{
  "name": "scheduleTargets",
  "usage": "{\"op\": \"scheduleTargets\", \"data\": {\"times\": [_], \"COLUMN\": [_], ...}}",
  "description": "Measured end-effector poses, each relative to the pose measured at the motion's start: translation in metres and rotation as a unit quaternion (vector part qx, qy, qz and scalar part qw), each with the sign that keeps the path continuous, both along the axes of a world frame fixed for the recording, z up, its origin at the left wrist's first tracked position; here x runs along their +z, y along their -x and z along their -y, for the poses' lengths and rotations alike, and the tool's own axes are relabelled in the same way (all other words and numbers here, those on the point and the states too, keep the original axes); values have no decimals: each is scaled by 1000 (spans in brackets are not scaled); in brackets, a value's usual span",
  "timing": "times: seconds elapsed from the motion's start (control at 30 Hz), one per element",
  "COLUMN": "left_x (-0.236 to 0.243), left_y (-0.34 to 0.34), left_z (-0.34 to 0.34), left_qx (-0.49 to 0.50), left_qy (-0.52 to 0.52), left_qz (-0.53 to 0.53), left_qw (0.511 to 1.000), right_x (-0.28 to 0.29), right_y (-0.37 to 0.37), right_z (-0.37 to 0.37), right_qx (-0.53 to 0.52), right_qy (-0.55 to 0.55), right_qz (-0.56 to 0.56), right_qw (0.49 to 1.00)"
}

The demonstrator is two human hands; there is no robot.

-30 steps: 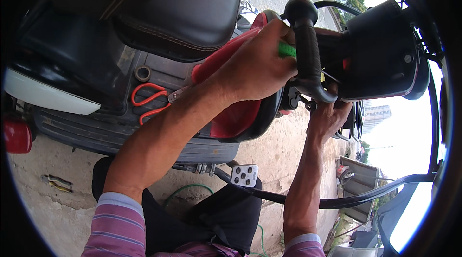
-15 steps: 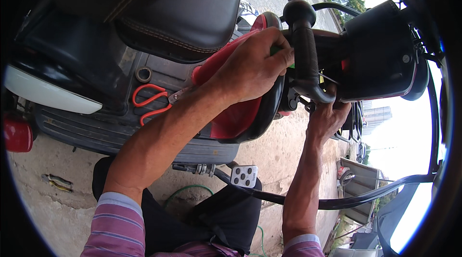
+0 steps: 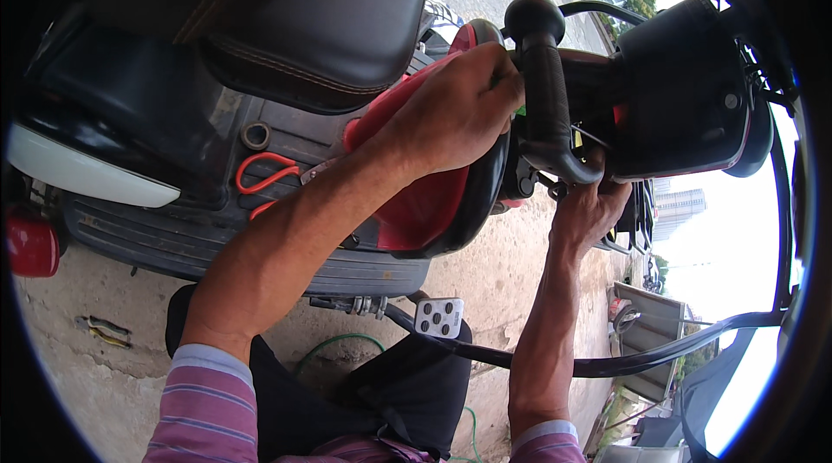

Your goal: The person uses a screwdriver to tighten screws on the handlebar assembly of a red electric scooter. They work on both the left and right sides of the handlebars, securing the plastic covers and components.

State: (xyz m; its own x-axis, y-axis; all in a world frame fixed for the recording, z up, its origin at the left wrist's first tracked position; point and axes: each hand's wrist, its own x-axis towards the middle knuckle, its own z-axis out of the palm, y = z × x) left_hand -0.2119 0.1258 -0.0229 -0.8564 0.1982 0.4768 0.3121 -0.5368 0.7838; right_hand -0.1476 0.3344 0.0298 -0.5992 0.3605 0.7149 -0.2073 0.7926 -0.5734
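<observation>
My left hand (image 3: 464, 107) is closed around a green-handled screwdriver beside the black handlebar grip (image 3: 546, 90). Fingers cover most of the handle; a thin metal shaft (image 3: 593, 135) shows beyond the grip, running toward the black front housing (image 3: 680, 90). My right hand (image 3: 589, 213) reaches up under the brake lever (image 3: 568, 166), its fingers bent against the underside near the shaft's end. What those fingertips pinch is hidden by the lever and housing. Below my left hand is the red and black front panel (image 3: 425, 216) of the vehicle.
Orange-handled scissors (image 3: 264, 172) and a tape roll (image 3: 256, 135) lie on the black footboard (image 3: 217, 242). A dark padded seat (image 3: 321, 21) overhangs it. A pedal (image 3: 439, 318) and a curved black bar (image 3: 641, 363) stand before my knees. Pliers (image 3: 104, 330) lie on the ground at left.
My left hand has turned and shifted slightly left, so less of the green handle shows. My right hand stays in place under the lever.
</observation>
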Motion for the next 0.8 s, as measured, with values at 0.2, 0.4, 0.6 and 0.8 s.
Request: {"op": "scheduleTargets", "data": {"times": [0.2,0.4,0.6,0.8], "left_x": [-7,11,-2,19], "left_y": [11,-9,-2,-19], "left_z": [-9,3,-24,3], "left_qx": [46,-61,160,-78], "left_qy": [-20,-91,-90,-114], "left_qz": [-12,61,-101,115], "left_qw": [999,992,978,984], "right_x": [-3,-1,2,4], "right_y": [3,0,2,-2], "right_z": [-4,4,9,14], "right_qx": [3,10,8,-6], "right_qy": [-13,23,25,31], "right_qz": [-6,-14,0,3], "right_qw": [1000,1000,1000,999]}}
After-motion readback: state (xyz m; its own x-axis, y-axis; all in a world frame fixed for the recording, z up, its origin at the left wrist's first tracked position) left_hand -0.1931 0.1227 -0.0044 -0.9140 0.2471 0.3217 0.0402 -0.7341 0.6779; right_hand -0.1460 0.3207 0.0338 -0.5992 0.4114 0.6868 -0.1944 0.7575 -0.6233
